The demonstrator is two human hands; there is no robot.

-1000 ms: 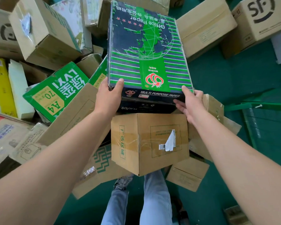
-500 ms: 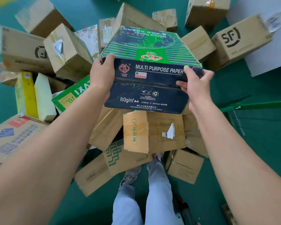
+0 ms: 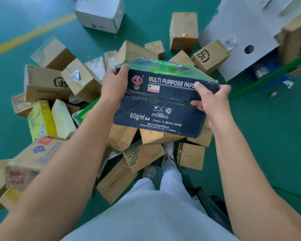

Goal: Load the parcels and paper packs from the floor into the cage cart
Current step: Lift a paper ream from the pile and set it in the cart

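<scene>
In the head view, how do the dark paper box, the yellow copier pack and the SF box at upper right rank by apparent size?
1. Dark paper box, though it is held nearest the camera.
2. and 3. SF box and yellow copier pack look alike; unranked.

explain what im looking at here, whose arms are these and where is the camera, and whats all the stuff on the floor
There is no machine here. These are a person's two bare arms, filmed by one wide-angle camera worn on their head, looking forward and down, so you also see their legs and shoes.

The left hand and right hand each grip one end of a dark blue paper box printed "MULTI PURPOSE PAPER", 80g/m² A4. It is lifted clear of the pile.

Below, on the green floor, lies a heap of brown cardboard parcels, two of them marked SF, plus yellow paper packs. At the upper right is a green bar, perhaps part of the cage cart, though that is hard to tell.
</scene>
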